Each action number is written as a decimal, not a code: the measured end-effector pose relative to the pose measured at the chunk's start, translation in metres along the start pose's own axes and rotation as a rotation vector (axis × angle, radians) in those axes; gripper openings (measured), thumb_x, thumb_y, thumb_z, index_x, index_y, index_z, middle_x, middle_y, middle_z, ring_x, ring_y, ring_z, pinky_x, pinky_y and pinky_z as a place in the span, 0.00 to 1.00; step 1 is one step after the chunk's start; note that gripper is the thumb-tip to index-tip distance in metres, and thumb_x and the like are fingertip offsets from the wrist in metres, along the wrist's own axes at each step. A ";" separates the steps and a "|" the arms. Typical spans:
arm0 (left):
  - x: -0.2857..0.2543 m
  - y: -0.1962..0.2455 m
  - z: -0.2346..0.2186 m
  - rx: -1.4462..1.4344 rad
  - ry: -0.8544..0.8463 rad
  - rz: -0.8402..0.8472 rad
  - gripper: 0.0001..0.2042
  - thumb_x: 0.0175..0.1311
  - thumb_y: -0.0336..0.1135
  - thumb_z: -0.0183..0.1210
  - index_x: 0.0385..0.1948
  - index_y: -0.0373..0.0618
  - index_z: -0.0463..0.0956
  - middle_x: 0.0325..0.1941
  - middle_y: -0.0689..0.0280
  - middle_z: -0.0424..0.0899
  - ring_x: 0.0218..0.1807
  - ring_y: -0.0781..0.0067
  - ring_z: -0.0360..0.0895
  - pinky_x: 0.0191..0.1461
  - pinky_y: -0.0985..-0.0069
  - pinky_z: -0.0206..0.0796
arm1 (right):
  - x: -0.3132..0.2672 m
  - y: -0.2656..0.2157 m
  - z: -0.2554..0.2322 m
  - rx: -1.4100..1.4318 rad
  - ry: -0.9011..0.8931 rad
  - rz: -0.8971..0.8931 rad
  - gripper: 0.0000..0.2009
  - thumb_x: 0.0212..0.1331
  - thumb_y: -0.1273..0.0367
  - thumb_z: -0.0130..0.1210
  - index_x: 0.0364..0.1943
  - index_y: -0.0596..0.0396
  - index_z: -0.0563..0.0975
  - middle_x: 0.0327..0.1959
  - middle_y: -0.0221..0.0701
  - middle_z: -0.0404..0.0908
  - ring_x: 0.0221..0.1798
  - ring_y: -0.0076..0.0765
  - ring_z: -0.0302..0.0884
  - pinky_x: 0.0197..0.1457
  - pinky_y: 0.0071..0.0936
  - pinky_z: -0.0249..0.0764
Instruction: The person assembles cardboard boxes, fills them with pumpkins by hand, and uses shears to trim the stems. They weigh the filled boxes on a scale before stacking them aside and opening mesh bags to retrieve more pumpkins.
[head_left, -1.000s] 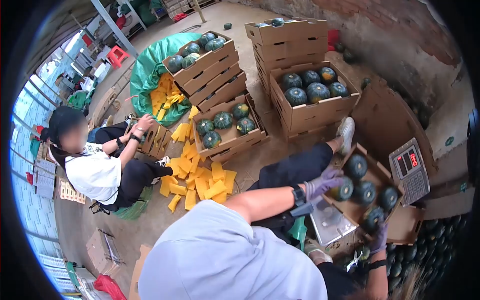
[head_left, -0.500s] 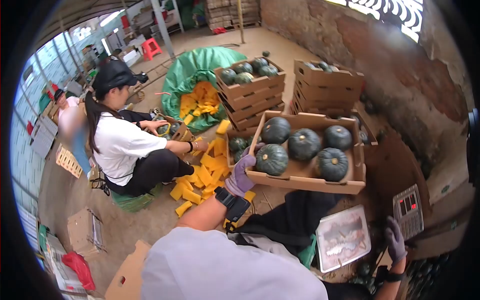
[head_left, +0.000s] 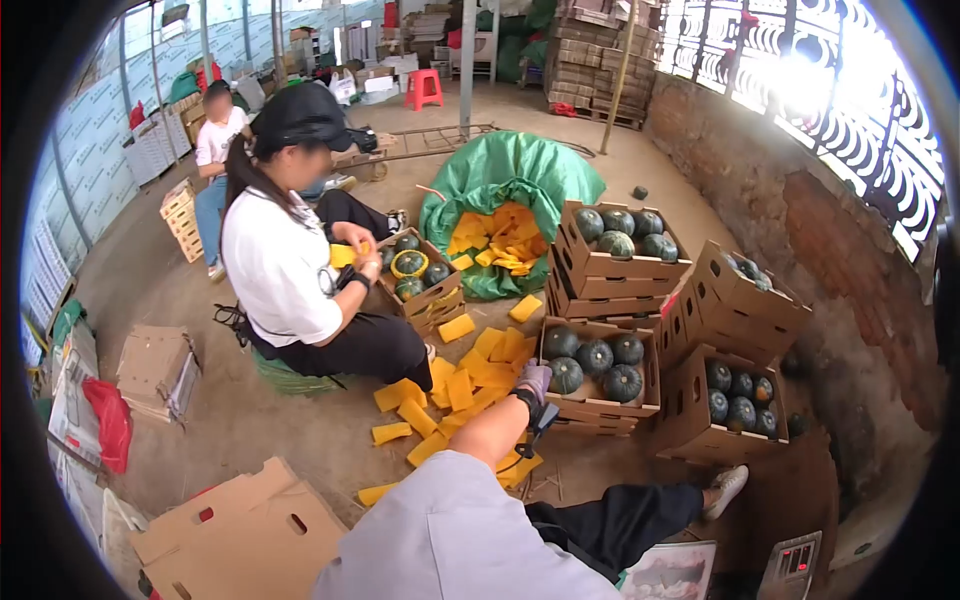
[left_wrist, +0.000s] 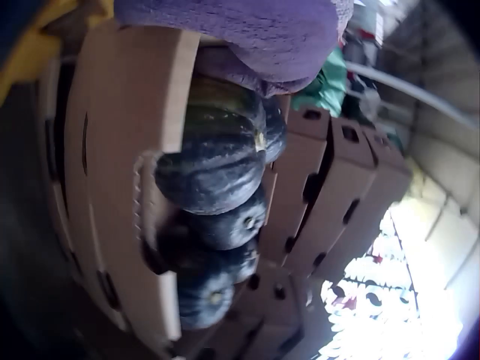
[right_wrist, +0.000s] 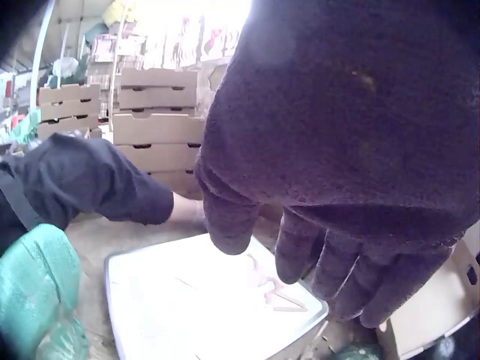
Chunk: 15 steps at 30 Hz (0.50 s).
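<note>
My left hand (head_left: 535,378), in a purple glove, grips the left edge of a cardboard box (head_left: 600,411) of dark green pumpkins (head_left: 594,357). In the left wrist view, the gloved fingers (left_wrist: 247,37) reach over the box's rim beside the nearest pumpkin (left_wrist: 214,150). This box is the top one of a low stack. My right hand (right_wrist: 345,135), also gloved, holds nothing; its fingers hang loosely over a white rectangular platform (right_wrist: 202,300) in the right wrist view. The head view does not include the right hand.
Yellow foam pieces (head_left: 470,385) lie on the floor left of the box. Taller stacks of pumpkin boxes (head_left: 740,290) stand behind and right. A seated person (head_left: 290,240) works beside another box (head_left: 430,300). A digital scale display (head_left: 792,565) is at bottom right.
My left hand has carried the pumpkin box from the platform beside the scale, left and forward, and set it on the stack. The right hand let go of it. The head view has swung left.
</note>
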<state>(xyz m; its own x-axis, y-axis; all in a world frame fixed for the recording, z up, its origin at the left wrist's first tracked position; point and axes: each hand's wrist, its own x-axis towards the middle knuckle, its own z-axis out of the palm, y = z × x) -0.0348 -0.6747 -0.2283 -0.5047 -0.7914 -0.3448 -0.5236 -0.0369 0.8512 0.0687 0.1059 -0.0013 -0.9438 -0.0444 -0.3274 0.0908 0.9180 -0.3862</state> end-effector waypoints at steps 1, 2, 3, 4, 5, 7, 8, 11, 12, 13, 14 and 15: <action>-0.006 0.006 0.002 -0.065 -0.022 -0.016 0.23 0.54 0.42 0.56 0.56 0.61 0.77 0.63 0.56 0.76 0.65 0.53 0.72 0.66 0.60 0.63 | 0.000 -0.004 0.000 -0.003 0.000 0.003 0.20 0.61 0.65 0.56 0.55 0.60 0.76 0.56 0.45 0.78 0.63 0.47 0.72 0.67 0.37 0.68; -0.013 0.005 0.000 -0.125 -0.038 -0.038 0.22 0.55 0.43 0.56 0.55 0.63 0.77 0.64 0.57 0.75 0.66 0.54 0.71 0.67 0.60 0.61 | 0.002 -0.008 0.001 -0.003 -0.007 -0.002 0.20 0.61 0.65 0.56 0.56 0.60 0.76 0.56 0.45 0.78 0.63 0.47 0.72 0.67 0.37 0.68; -0.014 0.002 -0.003 -0.185 -0.044 -0.060 0.22 0.55 0.43 0.56 0.55 0.64 0.78 0.65 0.58 0.75 0.67 0.55 0.69 0.68 0.60 0.60 | 0.003 -0.011 0.004 -0.007 -0.013 -0.006 0.20 0.61 0.65 0.56 0.56 0.60 0.76 0.56 0.46 0.78 0.63 0.47 0.72 0.66 0.38 0.68; -0.038 0.026 -0.017 -0.027 0.072 -0.106 0.24 0.56 0.45 0.59 0.58 0.59 0.74 0.68 0.54 0.69 0.69 0.51 0.65 0.71 0.60 0.56 | 0.006 -0.014 0.004 -0.011 -0.016 -0.014 0.20 0.61 0.66 0.55 0.56 0.60 0.76 0.56 0.46 0.78 0.63 0.48 0.72 0.66 0.38 0.68; -0.055 0.030 -0.014 -0.056 0.263 -0.005 0.26 0.56 0.43 0.60 0.60 0.58 0.72 0.69 0.52 0.67 0.69 0.49 0.64 0.71 0.59 0.55 | 0.010 -0.017 0.004 -0.008 -0.016 -0.020 0.20 0.62 0.66 0.55 0.56 0.60 0.76 0.56 0.46 0.77 0.63 0.48 0.72 0.66 0.38 0.68; -0.088 0.049 -0.004 -0.091 0.540 0.236 0.29 0.55 0.41 0.62 0.62 0.55 0.67 0.69 0.49 0.65 0.68 0.45 0.63 0.71 0.59 0.55 | 0.011 -0.018 0.004 0.003 -0.008 -0.032 0.20 0.62 0.66 0.54 0.56 0.60 0.75 0.56 0.47 0.77 0.63 0.48 0.72 0.66 0.38 0.68; -0.114 0.066 -0.004 -0.079 0.627 0.367 0.31 0.55 0.39 0.62 0.64 0.54 0.65 0.69 0.47 0.64 0.68 0.43 0.63 0.71 0.58 0.55 | 0.010 -0.017 0.005 0.011 -0.008 -0.030 0.20 0.62 0.67 0.54 0.57 0.60 0.75 0.56 0.47 0.77 0.63 0.49 0.72 0.66 0.39 0.68; -0.189 0.112 -0.014 -0.039 0.433 0.797 0.34 0.49 0.32 0.63 0.63 0.51 0.62 0.61 0.48 0.67 0.62 0.41 0.66 0.66 0.54 0.59 | 0.008 -0.010 0.012 0.039 0.000 -0.036 0.20 0.63 0.67 0.53 0.57 0.60 0.75 0.56 0.48 0.77 0.63 0.49 0.72 0.66 0.39 0.69; -0.211 0.122 -0.004 -0.064 0.401 0.982 0.33 0.46 0.30 0.62 0.60 0.50 0.64 0.58 0.50 0.68 0.60 0.41 0.66 0.63 0.52 0.61 | 0.011 -0.008 0.014 0.049 -0.003 -0.043 0.19 0.63 0.68 0.52 0.57 0.60 0.74 0.56 0.48 0.77 0.63 0.50 0.72 0.66 0.39 0.69; -0.233 0.121 0.014 -0.036 0.367 1.040 0.32 0.46 0.31 0.62 0.60 0.50 0.64 0.58 0.51 0.68 0.60 0.42 0.67 0.63 0.54 0.61 | 0.013 -0.005 0.014 0.056 0.001 -0.044 0.19 0.63 0.68 0.52 0.58 0.60 0.74 0.56 0.48 0.77 0.63 0.50 0.72 0.66 0.40 0.69; -0.240 0.110 0.040 -0.040 0.226 1.039 0.32 0.48 0.34 0.62 0.60 0.49 0.64 0.59 0.50 0.67 0.61 0.43 0.66 0.65 0.55 0.60 | 0.015 -0.003 0.016 0.061 0.002 -0.048 0.19 0.63 0.68 0.51 0.58 0.60 0.74 0.56 0.49 0.77 0.63 0.50 0.72 0.65 0.40 0.69; -0.263 0.114 0.050 -0.064 0.000 1.012 0.33 0.50 0.38 0.62 0.62 0.51 0.63 0.62 0.49 0.66 0.65 0.43 0.64 0.68 0.55 0.58 | 0.013 0.003 0.015 0.068 0.012 -0.044 0.19 0.64 0.68 0.51 0.58 0.60 0.74 0.56 0.49 0.77 0.63 0.50 0.72 0.65 0.40 0.69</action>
<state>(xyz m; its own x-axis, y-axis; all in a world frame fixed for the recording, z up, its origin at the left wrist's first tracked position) 0.0041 -0.4403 -0.0603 -0.6912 -0.4689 0.5499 0.1878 0.6182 0.7632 0.0615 0.1022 -0.0193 -0.9511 -0.0788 -0.2987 0.0703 0.8863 -0.4578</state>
